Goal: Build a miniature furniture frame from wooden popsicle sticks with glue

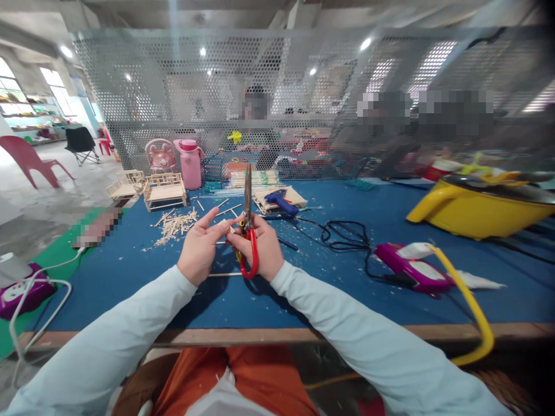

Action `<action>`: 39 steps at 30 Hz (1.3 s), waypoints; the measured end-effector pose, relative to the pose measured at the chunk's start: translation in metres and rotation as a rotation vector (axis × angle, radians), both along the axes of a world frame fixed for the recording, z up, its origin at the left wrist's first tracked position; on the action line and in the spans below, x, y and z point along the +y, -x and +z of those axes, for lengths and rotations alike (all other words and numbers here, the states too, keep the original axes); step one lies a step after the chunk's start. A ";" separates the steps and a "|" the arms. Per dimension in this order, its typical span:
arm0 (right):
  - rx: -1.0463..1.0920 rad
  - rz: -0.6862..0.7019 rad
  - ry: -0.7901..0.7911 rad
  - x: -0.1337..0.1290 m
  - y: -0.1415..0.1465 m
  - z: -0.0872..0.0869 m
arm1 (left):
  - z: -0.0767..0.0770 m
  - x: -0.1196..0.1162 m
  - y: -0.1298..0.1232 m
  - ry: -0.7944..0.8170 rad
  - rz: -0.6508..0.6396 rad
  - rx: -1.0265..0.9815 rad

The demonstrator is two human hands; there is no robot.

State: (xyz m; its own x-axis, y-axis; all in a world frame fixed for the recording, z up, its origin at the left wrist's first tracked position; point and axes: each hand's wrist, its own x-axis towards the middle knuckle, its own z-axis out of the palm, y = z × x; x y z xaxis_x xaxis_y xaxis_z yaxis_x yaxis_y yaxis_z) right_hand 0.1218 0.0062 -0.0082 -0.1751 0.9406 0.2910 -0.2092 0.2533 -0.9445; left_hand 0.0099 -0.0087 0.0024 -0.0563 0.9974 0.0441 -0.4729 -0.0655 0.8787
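Note:
My left hand [198, 247] pinches a few short pale wooden sticks [230, 229] between thumb and fingers. Hooked in my right hand [266, 247] are scissors [248, 254] with red handles, their blades pointing up and away from me. The right fingertips meet the left ones at the sticks; how they touch them is partly hidden. Beyond my left hand lies a pile of cut stick pieces [177, 225]. A longer thin stick [224, 275] rests on the blue tabletop [143, 300] beneath my hands.
Small wooden stick frames [165, 192] stand at the back left beside a pink bottle [191, 167]. A blue glue gun [281, 202] lies on stacked wooden pieces. To the right are a purple power strip [411, 268], black cable [347, 234] and yellow pan [485, 208]. Perforated metal mesh [173, 75] rises behind.

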 end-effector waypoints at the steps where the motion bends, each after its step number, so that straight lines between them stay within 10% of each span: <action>1: 0.009 -0.012 -0.006 -0.001 0.000 0.001 | 0.000 0.000 0.000 0.000 -0.001 -0.006; 17: -0.088 -0.022 -0.135 0.000 -0.010 0.009 | 0.007 -0.005 -0.001 0.143 -0.108 -0.094; 32: -0.509 0.581 -0.171 0.005 -0.041 0.022 | -0.003 -0.001 0.018 -0.051 -0.585 0.552; 39: -0.648 0.576 -0.247 0.000 -0.043 0.023 | -0.005 -0.006 0.010 -0.060 -0.627 0.703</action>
